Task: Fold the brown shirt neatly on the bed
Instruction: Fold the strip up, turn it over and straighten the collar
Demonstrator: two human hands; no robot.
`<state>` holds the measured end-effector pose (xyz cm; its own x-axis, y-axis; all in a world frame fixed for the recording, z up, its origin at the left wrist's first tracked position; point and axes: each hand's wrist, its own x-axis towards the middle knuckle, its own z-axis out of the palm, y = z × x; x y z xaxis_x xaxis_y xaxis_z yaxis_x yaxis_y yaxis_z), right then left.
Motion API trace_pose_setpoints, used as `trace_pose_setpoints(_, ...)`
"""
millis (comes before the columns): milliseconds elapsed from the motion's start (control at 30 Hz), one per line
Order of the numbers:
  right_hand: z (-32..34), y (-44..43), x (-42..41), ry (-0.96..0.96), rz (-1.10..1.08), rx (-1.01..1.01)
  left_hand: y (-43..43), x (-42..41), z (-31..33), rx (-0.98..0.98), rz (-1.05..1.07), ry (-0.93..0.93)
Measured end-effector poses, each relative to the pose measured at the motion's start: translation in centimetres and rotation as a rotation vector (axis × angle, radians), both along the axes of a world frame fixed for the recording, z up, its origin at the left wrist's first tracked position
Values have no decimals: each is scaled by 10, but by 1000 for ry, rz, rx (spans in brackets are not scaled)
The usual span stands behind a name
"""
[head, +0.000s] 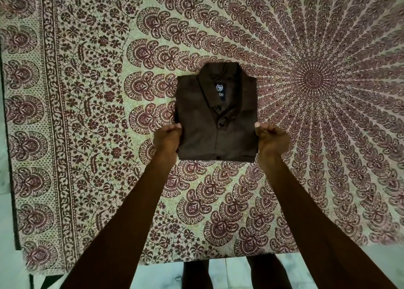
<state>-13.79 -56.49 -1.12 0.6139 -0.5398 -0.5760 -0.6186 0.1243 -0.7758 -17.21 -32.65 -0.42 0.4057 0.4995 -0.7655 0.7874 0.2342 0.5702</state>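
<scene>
The brown shirt (209, 122) is folded into a compact rectangle, collar at the far end, button placket and a blue neck label facing up. It sits over the middle of the bed (87, 92), which is covered by a cream sheet with a maroon mandala print. My left hand (168, 139) grips the shirt's left edge with curled fingers and thumb on top. On the opposite edge my right hand (272, 139) holds the shirt the same way. Whether the shirt rests on the sheet or hangs just above it cannot be told.
The bed's near edge (196, 260) runs across the bottom, with pale floor tiles (231, 273) and my legs below it. The bed's left edge (13, 179) borders the floor too. Patterned sheet stretches all around the shirt.
</scene>
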Motion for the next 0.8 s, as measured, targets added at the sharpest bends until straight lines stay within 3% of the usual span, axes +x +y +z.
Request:
trace_pose_setpoints(67,-1,-3,1,-5,-50,-71,1,-2,-2,135,83,13)
trace_pose_setpoints(233,-6,-2,-4,12,-46,-54,-12,-8,9,356,-49,-5)
trace_pose_setpoints(433,6,-24,-25,312,363,-29,10,-31,-3,25,-156,60)
trace_pose_setpoints(533,11,-36,-38,293,527,18,13,-43,0,-47,-214,73)
trace_pose_setpoints(667,16,-34,-47,225,321,162,7,-49,5,-45,-173,33)
trace_pose_setpoints(800,18,-29,-39,118,162,169,5,-43,11,229,-70,-52)
